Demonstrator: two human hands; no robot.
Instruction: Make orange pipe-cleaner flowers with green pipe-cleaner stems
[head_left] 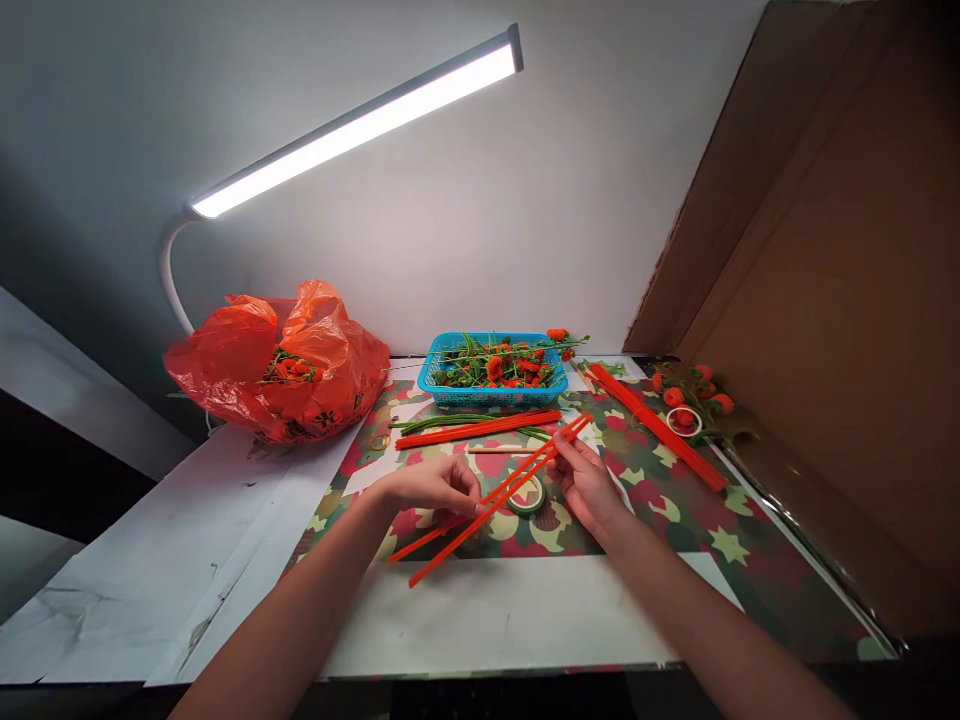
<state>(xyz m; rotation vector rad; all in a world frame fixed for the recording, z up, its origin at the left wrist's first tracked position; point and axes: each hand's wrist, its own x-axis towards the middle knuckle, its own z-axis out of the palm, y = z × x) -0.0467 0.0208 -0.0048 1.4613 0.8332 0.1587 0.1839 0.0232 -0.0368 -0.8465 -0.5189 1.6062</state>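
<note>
Two orange pipe cleaners slant across the space in front of me, rising toward the right, with their lower ends spread apart. Near their upper ends, my right hand pinches them between thumb and fingers. Lower down, my left hand is closed on them, its thumb and fingertips pressed together. Behind and below the pipe cleaners lies a roll of green tape. Farther back are a bundle of orange pipe cleaners, some green stems and a thin wooden stick.
A blue basket of orange flowers and green stems stands at the back. To the left sits an orange plastic bag. On the right are another orange bundle, several orange flowers and a pale tape roll beside a cardboard panel.
</note>
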